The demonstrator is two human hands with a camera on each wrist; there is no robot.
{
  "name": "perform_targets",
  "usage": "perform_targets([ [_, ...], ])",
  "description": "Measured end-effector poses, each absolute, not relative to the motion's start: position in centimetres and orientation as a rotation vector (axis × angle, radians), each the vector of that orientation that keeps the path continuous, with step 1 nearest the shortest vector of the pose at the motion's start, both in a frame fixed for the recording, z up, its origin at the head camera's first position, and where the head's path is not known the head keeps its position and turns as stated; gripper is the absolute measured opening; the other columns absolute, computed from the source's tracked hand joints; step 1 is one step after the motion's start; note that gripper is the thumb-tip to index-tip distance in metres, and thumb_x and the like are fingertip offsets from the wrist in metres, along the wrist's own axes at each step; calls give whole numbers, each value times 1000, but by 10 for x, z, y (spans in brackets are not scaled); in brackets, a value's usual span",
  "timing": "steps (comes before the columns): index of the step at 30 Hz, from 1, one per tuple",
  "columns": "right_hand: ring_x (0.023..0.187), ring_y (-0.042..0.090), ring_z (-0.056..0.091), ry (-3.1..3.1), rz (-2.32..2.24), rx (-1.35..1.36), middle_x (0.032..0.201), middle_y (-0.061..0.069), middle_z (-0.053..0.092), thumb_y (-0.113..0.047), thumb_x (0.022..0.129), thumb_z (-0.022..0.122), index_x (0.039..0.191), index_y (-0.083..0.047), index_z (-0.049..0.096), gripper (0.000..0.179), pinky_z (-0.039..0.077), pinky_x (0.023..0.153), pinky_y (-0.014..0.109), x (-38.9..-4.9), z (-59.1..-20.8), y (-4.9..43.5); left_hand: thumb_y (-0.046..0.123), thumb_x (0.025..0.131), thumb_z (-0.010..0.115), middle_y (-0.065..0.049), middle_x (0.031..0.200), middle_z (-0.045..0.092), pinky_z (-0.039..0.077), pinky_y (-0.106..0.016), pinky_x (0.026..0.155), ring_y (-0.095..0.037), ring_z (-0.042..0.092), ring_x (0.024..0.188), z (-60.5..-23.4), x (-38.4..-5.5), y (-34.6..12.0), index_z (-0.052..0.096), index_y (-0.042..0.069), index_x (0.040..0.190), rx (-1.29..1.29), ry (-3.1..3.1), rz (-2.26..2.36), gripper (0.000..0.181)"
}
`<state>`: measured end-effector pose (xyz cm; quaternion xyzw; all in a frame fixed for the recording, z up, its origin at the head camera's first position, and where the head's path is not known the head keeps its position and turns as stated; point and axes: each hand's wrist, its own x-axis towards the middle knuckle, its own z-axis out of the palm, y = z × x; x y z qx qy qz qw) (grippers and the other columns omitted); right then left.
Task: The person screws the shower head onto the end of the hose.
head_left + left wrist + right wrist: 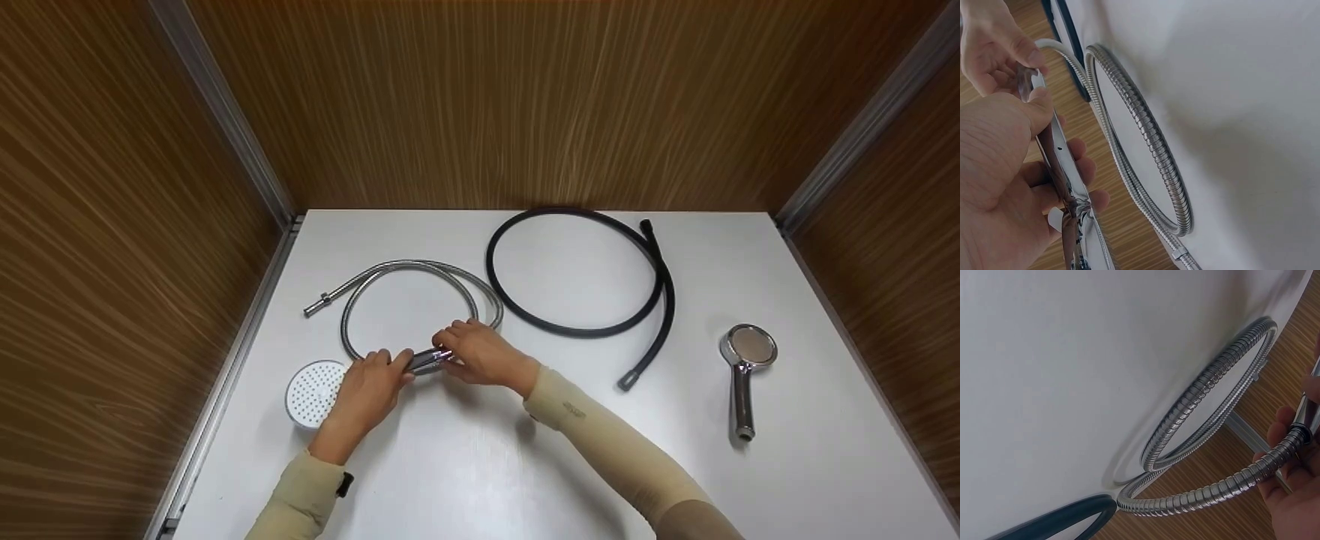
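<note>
My left hand (369, 390) grips the chrome handle (1060, 154) of a shower head, fingers wrapped under it and thumb on top. Its round white spray face (311, 396) shows to the left of that hand. At the handle's other end, my right hand (484, 354) pinches the end of a silver metal shower hose (1202, 496). Hose end and handle end meet in line between the two hands; whether they are threaded together I cannot tell. The rest of this hose lies looped on the table, its free end with a nut (325, 298) pointing left.
A black hose (574, 331) lies coiled at the back, touching or close to the silver one. At the right is a second, chrome hand shower (742, 397). The white table (487, 480) is walled by wood-grain panels (480, 105) at the back and sides.
</note>
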<state>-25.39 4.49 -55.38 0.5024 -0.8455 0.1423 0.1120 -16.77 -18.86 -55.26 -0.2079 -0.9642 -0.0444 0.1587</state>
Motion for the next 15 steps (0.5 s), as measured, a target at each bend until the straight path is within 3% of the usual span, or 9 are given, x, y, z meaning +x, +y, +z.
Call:
perform_targets([
  [15,88,22,65,-2474,408,1524,93,1,70,-24,97,75,112,-13,65,21,50,77,37,-253,-552,44,29,97,74,-14,79,60,50,-45,62,-32,60,68,-554,-167,-191,64,10,121,-599,-2756,-137,32],
])
